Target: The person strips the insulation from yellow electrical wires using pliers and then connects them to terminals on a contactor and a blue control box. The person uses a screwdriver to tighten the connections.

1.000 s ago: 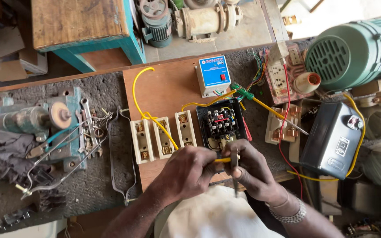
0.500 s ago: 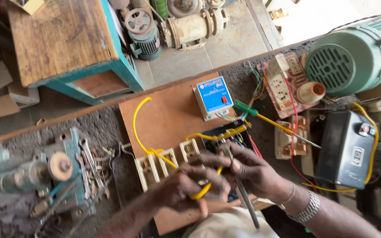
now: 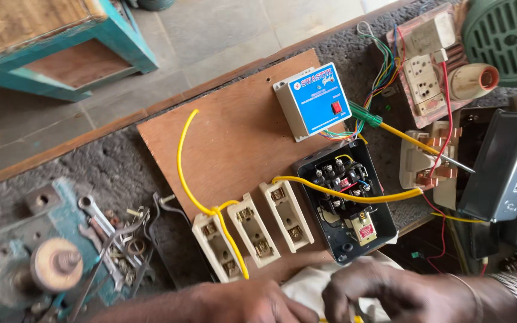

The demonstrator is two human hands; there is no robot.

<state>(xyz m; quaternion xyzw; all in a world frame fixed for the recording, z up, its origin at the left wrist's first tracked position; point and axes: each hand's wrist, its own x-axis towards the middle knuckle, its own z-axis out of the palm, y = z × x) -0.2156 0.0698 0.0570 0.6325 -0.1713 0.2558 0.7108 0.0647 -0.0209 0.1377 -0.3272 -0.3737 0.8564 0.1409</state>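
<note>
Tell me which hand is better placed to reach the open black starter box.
Right, probably. The right hand lies just below the black starter box, near its lower edge. The left hand sits farther over, under the cream fuse holders.

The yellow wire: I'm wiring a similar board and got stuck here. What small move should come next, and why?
Probably bring the wire end between both hands back up to the open black starter box. The left hand and right hand meet below the board, and the yellow wire already crosses the box's terminals.
</note>
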